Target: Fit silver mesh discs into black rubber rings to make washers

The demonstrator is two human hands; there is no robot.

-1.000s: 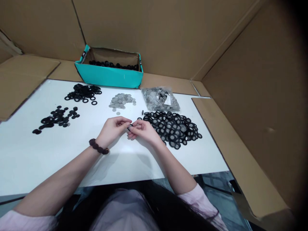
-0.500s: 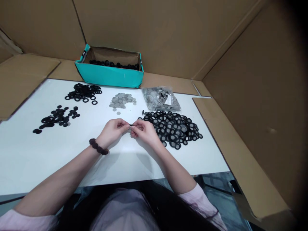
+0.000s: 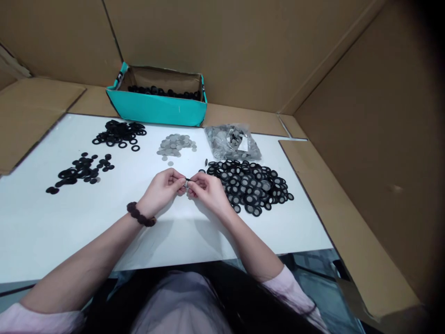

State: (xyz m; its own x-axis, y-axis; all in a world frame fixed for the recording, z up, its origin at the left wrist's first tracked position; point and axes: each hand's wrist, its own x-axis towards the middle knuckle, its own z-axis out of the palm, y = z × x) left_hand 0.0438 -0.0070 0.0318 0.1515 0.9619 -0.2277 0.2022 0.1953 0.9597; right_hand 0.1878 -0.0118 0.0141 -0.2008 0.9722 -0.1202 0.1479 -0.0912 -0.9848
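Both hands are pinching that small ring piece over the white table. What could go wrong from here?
1. The small ring piece is pinched only at the fingertips of the left hand and right hand; it could slip and fall.
2. The right hand sits right beside the pile of meshed rings; a dropped piece could get lost among them, or the wrist could scatter the pile.

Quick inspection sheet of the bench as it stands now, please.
Surface: white table, cardboard around it.
Job's things: small ring pinched between both hands; finished pile right of them.
Clutter: grey discs, bag of discs, black rings, black caps, teal box.
Grips: left hand and right hand both shut on the ring.
Cables: nothing seen.
Surroundings: cardboard walls.
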